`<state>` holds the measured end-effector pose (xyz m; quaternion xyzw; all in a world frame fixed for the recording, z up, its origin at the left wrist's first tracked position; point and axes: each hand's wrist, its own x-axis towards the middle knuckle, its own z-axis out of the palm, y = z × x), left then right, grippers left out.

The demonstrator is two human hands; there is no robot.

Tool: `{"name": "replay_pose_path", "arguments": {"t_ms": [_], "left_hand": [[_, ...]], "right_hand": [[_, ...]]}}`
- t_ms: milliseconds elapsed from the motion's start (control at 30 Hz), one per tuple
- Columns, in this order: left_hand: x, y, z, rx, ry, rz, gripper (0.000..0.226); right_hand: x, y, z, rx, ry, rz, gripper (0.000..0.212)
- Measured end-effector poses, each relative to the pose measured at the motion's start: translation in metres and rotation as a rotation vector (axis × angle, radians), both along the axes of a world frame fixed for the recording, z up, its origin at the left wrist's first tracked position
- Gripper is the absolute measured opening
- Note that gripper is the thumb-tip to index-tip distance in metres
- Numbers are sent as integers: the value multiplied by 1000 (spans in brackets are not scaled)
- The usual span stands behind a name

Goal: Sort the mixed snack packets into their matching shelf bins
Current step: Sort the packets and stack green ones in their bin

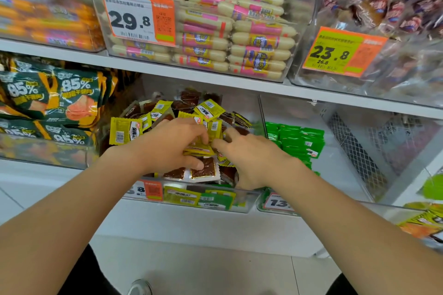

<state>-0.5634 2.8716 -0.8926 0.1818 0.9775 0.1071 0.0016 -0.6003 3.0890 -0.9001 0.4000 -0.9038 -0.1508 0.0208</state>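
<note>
Left hand (172, 143) gripped yellow packets (200, 149) inside the clear bin (249, 199); right hand (249, 158) lay among them, grasp could not be told.

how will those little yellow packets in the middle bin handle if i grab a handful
Probably light and floppy: the yellow packets are small flat pouches heaped at all angles. Their glossy film likely slides, so the stack in the left hand may fan out.
</note>
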Motion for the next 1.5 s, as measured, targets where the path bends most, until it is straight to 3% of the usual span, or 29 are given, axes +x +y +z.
{"name": "replay_pose_path", "arguments": {"t_ms": [133,333,433,567,633,767,867,933,1000,1100,1233,1367,1500], "left_hand": [[3,0,1,43,15,-11,76],[3,15,-14,-242,111,32,94],[0,18,-8,-220,130,9,80],[-3,3,-1,88,159,-13,45],[-8,-8,-2,146,243,23,47],[-11,-11,-7,57,398,60,65],[-9,0,-6,96,518,34,42],[-6,10,-4,146,481,-59,23],[2,22,-3,188,309,-150,16],[7,37,-9,74,87,-218,33],[-6,46,-21,-156,47,-233,56],[-18,50,-26,-183,-41,-243,76],[-25,61,-22,-141,-95,-234,68]], "right_hand": [[1,2,-3,-86,17,-8,79],[2,-2,1,-218,-64,-75,57],[-2,-2,3,-320,-124,-117,34],[-11,-1,5,-520,-101,-166,30],[-15,-2,2,-569,-106,-176,33],[-17,-2,2,-689,-129,-232,37],[-16,-1,8,-767,-166,-250,31],[-15,0,10,-822,-182,-254,30],[-14,0,13,-879,-204,-262,34],[-16,4,16,-865,-171,-296,36],[-21,11,16,-825,-37,-244,29],[-21,14,14,-812,-27,-248,29],[-19,16,17,-836,-6,-286,43]]}}
